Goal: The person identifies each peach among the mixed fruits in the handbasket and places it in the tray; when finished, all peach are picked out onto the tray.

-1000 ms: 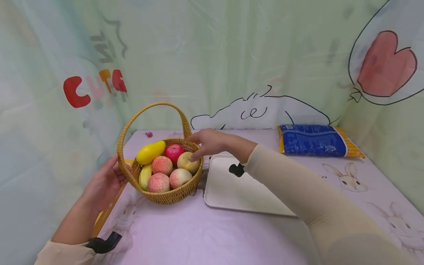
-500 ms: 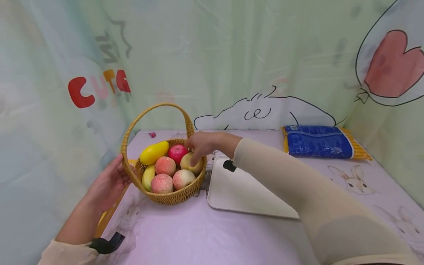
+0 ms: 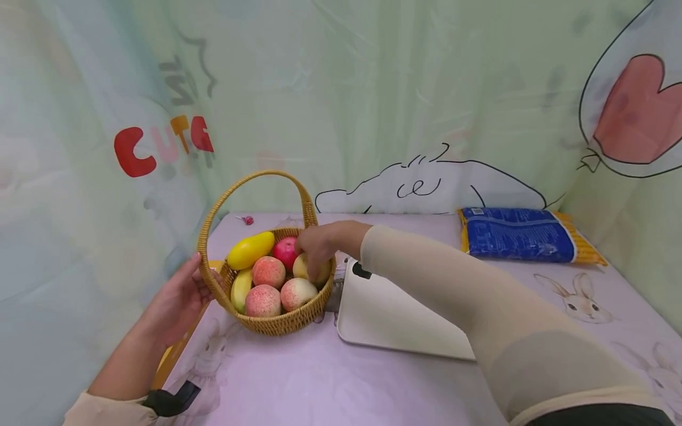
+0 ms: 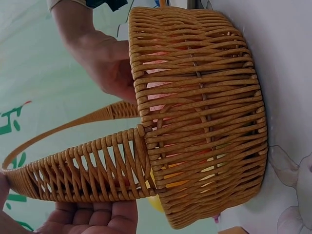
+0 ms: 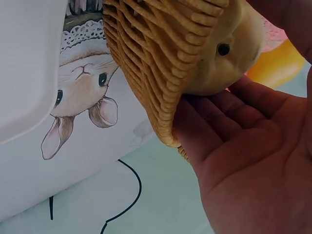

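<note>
A wicker basket with a tall arched handle stands on the table. Inside lie a yellow papaya-like fruit, a greenish-yellow banana-like fruit, a red apple and several peaches. At the basket's right side, my right hand reaches over the rim and grips a round, pale yellow pear. Its fingers run between the fruit and the wicker wall, with the thumb on the opposite side. My left hand holds the handle's left base, thumb in front and fingers behind.
A cream tray lies right of the basket, partly under my right arm. Farther back at the right is a blue and yellow packet. Near the back left lies a small wrapped lollipop. Printed curtains enclose the table.
My right hand has sunk lower over the pear, its fingers now covering more of it. The left hand stays at the basket handle. The whole view has shifted slightly.
</note>
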Tool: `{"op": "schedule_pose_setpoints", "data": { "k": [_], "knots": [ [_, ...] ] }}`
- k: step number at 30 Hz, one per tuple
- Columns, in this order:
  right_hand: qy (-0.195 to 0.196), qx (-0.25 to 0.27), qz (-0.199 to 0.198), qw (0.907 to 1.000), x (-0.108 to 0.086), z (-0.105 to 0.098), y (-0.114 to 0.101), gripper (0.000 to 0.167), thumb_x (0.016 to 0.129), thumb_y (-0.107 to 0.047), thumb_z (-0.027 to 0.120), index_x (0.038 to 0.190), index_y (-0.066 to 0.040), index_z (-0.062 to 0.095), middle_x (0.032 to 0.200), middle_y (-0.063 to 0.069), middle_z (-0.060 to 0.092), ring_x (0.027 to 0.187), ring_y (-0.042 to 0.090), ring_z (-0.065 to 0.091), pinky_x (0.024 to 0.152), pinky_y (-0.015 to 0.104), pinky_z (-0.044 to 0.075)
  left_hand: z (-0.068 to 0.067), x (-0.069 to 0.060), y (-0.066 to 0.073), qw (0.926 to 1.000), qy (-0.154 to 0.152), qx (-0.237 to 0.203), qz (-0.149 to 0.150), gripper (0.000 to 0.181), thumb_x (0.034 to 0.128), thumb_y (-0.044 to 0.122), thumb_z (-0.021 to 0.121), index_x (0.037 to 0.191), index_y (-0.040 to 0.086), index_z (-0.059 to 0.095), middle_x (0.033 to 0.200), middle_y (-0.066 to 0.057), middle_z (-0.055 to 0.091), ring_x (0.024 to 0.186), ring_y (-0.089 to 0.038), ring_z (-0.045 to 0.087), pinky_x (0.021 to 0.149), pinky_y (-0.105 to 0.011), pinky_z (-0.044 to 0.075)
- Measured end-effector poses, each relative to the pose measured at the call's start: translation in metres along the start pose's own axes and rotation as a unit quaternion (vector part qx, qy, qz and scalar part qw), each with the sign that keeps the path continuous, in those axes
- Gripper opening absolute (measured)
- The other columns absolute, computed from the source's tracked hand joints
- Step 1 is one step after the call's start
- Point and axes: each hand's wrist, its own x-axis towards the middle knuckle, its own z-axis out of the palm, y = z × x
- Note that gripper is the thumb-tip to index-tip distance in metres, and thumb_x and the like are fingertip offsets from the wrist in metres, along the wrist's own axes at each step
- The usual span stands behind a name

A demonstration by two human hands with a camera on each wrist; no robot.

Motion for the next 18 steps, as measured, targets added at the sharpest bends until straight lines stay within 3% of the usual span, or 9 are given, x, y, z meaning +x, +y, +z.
{"op": "schedule_pose_setpoints", "data": {
  "k": [6,18],
  "knots": [
    [-0.021,-0.009,0.013,0.9996,0.0034,0.0028,-0.003,0.068,0.074,-0.021,0.091,0.133,-0.017,0.057,0.118,0.001,0.061,0.113,0.023,0.056,0.096,0.035,0.053,-0.0002,-0.001,0.0012,1.0,0.0,0.007,-0.002,0.039,0.1133,0.044,0.031,0.109,0.018,0.059,0.101,0.003,0.064,0.098,-0.015,0.058,0.092,-0.026,0.049],
    [0.004,-0.067,-0.014,0.9976,-0.0007,-0.0003,-0.002,0.044,0.077,-0.026,0.085,0.113,-0.015,0.062,0.104,0.003,0.062,0.098,0.021,0.057,0.082,0.031,0.052,0.0011,-0.0007,0.0023,0.9999,-0.006,0.001,0.008,0.035,0.1136,0.043,0.031,0.113,0.015,0.052,0.099,0.005,0.065,0.096,-0.014,0.058,0.091,-0.025,0.049]
  ]
}}
